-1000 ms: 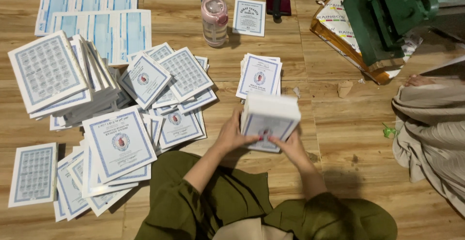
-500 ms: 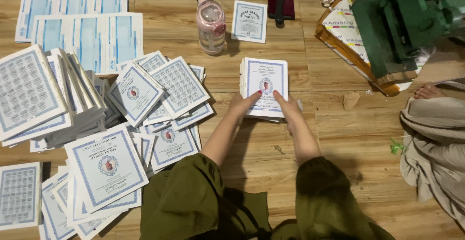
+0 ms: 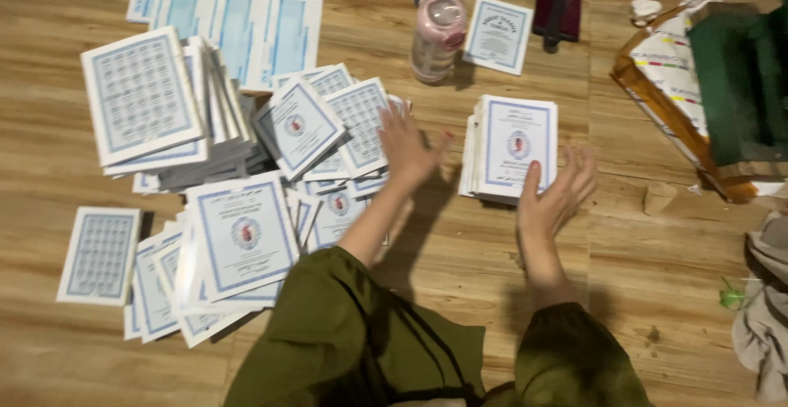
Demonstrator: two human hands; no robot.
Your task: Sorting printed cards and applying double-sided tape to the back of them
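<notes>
- Wooden floor [image 3: 460, 292] under everything, planks running side to side across the view.
- Big messy spread of booklets [image 3: 246, 202] on the left: white covers, blue borders, some with a red emblem in the middle, fanned out and overlapping at all sorts of angles.
- Thick pile [image 3: 152, 103] at the spread's top-left corner, tilted a bit, grid-patterned cover facing up.
- Pale blue sheets [image 3: 238, 21] laid flat beyond that pile, toward the top edge.
- Green machine [image 3: 739, 87] far right, sitting on a brown board.
- Neat stack of booklets [image 3: 513, 148] right of centre, well apart from the messy spread. Lying flat, cover up, long axis pointing away from the person with only a slight lean, top edge toward the far side.
- Right hand [image 3: 558, 198] just at the near right corner of that stack, thumb over its near edge, palm open, fingers spread, no grip on anything.
- Left hand [image 3: 406, 153] hovering over the right edge of the messy spread, fingers splayed wide, grip empty too.
- Pink bottle [image 3: 439, 34] beyond the hands, top toward the camera.
- Single booklet [image 3: 499, 34] just beside the bottle on its right, flat on the floor.
</notes>
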